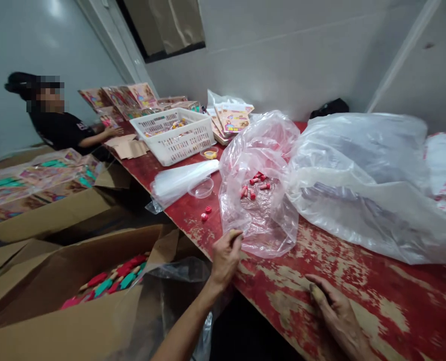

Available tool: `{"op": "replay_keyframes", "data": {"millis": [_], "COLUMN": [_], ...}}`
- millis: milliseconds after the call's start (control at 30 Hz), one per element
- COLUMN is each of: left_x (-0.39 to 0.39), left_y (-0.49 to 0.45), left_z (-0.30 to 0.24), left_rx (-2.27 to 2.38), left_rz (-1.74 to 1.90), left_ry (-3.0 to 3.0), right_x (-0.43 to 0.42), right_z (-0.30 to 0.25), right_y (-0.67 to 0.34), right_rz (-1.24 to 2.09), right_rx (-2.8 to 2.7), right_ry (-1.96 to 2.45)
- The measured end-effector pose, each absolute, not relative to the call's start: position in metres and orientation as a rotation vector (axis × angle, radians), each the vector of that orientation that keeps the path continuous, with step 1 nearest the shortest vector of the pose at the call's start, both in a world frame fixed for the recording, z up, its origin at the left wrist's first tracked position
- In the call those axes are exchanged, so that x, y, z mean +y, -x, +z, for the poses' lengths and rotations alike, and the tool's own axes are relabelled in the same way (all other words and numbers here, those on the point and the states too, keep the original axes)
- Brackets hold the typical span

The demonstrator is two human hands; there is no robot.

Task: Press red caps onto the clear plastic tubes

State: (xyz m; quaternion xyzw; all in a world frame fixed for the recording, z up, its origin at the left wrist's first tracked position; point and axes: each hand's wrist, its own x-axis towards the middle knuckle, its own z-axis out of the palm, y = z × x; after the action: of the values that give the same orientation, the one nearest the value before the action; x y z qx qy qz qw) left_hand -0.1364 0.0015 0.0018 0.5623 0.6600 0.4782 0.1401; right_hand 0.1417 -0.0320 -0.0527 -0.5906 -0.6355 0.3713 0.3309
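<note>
Clear poly bag [258,223] on red-painted bench [381,306], mouth pulled open, red plastic pcs [255,184] inside. L hand [226,258] pinches near rim, a snug hold; R hand [338,313] lies curled, narrow on bench, can't tell if holding anything. Loose red pcs [206,213] just off bag.

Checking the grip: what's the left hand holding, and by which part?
The left hand seems to pinch the clear plastic bag by its near edge.
</note>
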Motion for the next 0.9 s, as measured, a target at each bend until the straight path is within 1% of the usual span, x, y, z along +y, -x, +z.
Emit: {"op": "replay_keyframes", "data": {"millis": [33,100,267,367,467,600,767,833,900], "left_x": [0.022,0.064,0.154,0.186,0.201,0.193,0.129,0.099,0.076], "left_y": [0.125,0.110,0.100,0.102,0.104,0.104,0.092,0.085,0.078], "left_z": [0.004,0.004,-0.005,-0.011,-0.016,-0.017,-0.020,-0.026,-0.032], "left_rx": [1.919,2.103,2.299,2.344,2.324,2.242,2.080,1.886,1.722], "left_rz": [1.323,1.118,0.984,0.908,0.882,0.928,1.049,1.195,1.333], "left_ry": [-1.693,-1.775,-1.733,-1.715,-1.736,-1.756,-1.731,-1.716,-1.684], "right_x": [-0.032,-0.032,-0.035,-0.035,-0.034,-0.036,-0.021,0.002,0.035], "right_z": [-0.055,-0.057,-0.057,-0.060,-0.061,-0.054,-0.036,-0.025,-0.014], "right_y": [-0.141,-0.139,-0.131,-0.127,-0.124,-0.120,-0.132,-0.142,-0.150], "right_rz": [0.959,0.935,0.872,0.866,0.872,0.880,0.998,0.936,0.772], "right_rx": [-1.657,-1.648,-1.616,-1.654,-1.703,-1.639,-1.596,-1.625,-1.655], "right_ry": [1.537,1.522,1.472,1.418,1.377,1.386,1.393,1.430,1.507]}}
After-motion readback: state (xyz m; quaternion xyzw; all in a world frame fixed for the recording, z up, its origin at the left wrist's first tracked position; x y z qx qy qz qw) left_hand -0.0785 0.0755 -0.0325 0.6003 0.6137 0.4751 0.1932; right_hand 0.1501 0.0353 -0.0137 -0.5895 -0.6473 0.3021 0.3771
